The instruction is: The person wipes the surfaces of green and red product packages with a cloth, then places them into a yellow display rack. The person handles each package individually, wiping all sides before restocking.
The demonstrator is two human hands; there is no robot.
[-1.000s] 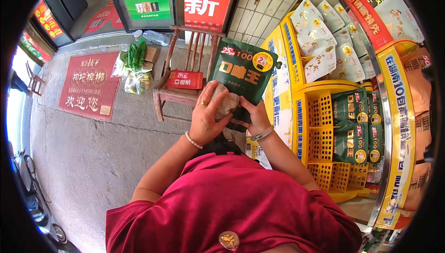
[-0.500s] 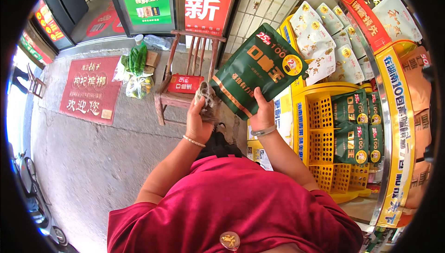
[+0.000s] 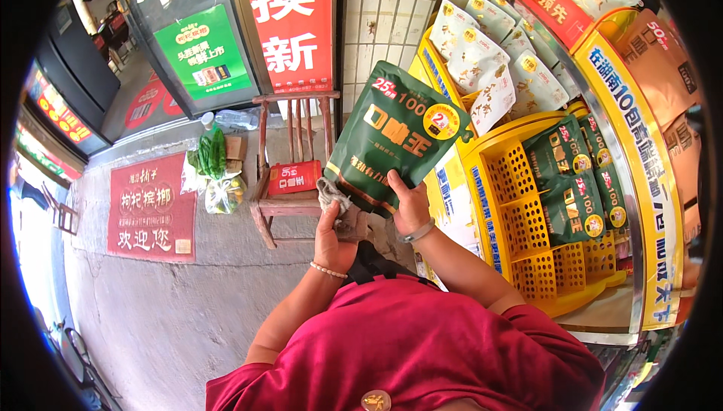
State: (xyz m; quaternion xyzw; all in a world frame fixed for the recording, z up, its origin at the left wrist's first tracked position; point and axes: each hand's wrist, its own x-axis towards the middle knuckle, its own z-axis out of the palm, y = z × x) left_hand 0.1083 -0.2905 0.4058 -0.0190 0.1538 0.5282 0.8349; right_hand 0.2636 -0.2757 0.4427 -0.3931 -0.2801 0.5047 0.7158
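The right hand [image 3: 411, 206] grips the green pouch [image 3: 398, 138], its long axis leaning up-right. The left hand [image 3: 335, 244] holds grey cloth [image 3: 331, 194] at the pouch's lower-left corner, perhaps touching.

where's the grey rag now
In the head view, just left of centre, the grey rag is in the left hand, by the bottom of the green pouch.
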